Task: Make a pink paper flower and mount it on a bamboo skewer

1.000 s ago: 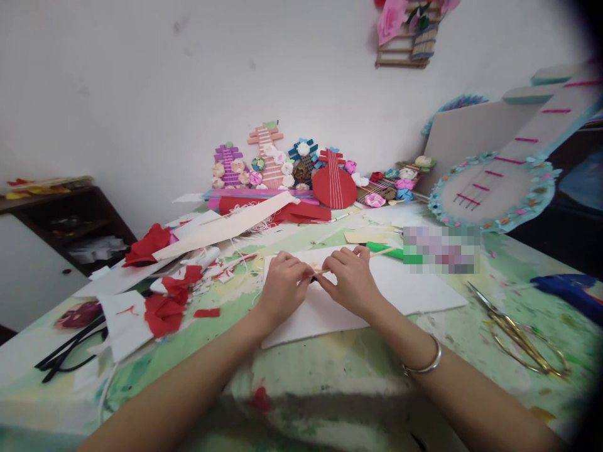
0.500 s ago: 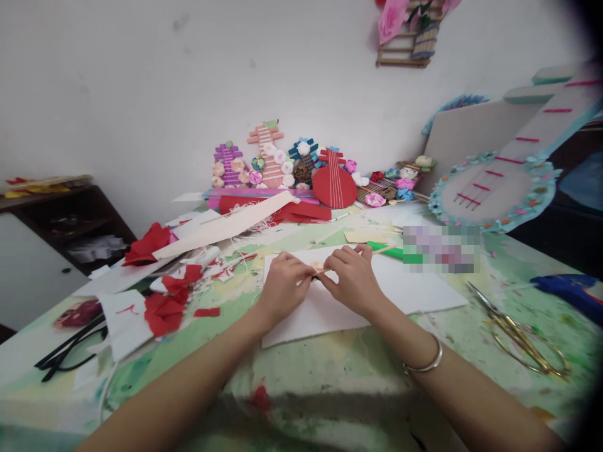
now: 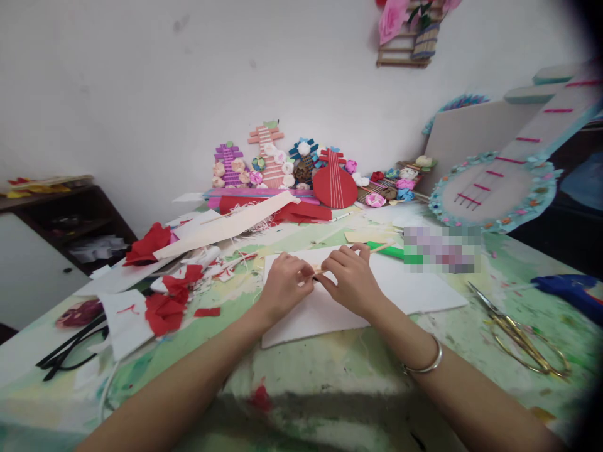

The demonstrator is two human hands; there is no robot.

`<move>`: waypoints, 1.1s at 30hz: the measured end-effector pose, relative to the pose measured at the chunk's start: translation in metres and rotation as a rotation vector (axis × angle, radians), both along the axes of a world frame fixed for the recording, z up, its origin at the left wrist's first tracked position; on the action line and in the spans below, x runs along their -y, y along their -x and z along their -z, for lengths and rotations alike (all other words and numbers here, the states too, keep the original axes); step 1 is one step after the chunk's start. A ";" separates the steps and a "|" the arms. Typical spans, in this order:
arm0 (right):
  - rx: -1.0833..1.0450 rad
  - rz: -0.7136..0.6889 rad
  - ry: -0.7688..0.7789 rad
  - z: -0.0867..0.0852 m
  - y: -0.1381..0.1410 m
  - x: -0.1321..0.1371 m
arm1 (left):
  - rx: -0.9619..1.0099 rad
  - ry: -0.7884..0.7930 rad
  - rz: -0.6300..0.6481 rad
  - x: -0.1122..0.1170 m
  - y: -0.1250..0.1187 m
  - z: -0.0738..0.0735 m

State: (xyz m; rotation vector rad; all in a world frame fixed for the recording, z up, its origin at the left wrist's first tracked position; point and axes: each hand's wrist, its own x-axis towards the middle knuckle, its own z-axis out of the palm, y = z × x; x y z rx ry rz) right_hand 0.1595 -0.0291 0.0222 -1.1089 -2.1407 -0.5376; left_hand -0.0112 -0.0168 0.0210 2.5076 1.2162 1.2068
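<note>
My left hand [image 3: 287, 282] pinches a small peach-coloured piece [image 3: 318, 269], perhaps paper, between thumb and fingertips. From the other side my right hand [image 3: 351, 276], with a silver bangle on its wrist, has thumb and fingers closed on the same piece. A thin pale stick [image 3: 380, 247] juts out past the right hand's fingers to the upper right; whether that hand grips it I cannot tell. Both hands are above a white board [image 3: 405, 292] on the table. Fingers cover most of the small piece, and its exact shape is hidden.
Gold-handled scissors [image 3: 522, 336] and a blue tool [image 3: 570, 292] lie right. Left are red scraps [image 3: 164, 311], black-framed glasses [image 3: 75, 351] and a cream strip [image 3: 230, 226]. Behind stand a red paper lute [image 3: 335, 182] and other flower-trimmed instruments. A green marker [image 3: 391, 252] lies beyond the board.
My left fingers have shifted very slightly at the small piece. Otherwise the hands and the things on the table look the same.
</note>
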 end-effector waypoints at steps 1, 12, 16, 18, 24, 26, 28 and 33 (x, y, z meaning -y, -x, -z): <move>-0.012 -0.009 -0.007 -0.001 0.000 0.000 | 0.014 0.008 -0.010 0.000 0.000 -0.001; -0.547 -0.004 -0.051 -0.013 -0.011 -0.001 | 0.811 0.877 0.104 -0.011 0.007 -0.009; -0.605 -0.075 0.150 -0.007 -0.013 -0.008 | 1.025 1.052 0.252 -0.017 0.009 -0.007; -0.613 -0.142 0.294 -0.004 -0.012 -0.010 | 1.043 1.071 0.273 -0.017 0.008 -0.007; -0.629 -0.259 0.541 0.000 -0.005 -0.008 | 1.044 1.114 0.315 -0.016 0.006 -0.006; -0.654 -0.249 0.545 -0.001 -0.005 -0.007 | 1.055 1.119 0.318 -0.017 0.006 -0.005; -0.675 -0.237 0.542 -0.002 -0.006 -0.007 | 1.060 1.119 0.328 -0.018 0.007 -0.005; -0.675 -0.242 0.545 -0.004 -0.006 -0.006 | 1.076 1.126 0.319 -0.016 0.007 -0.006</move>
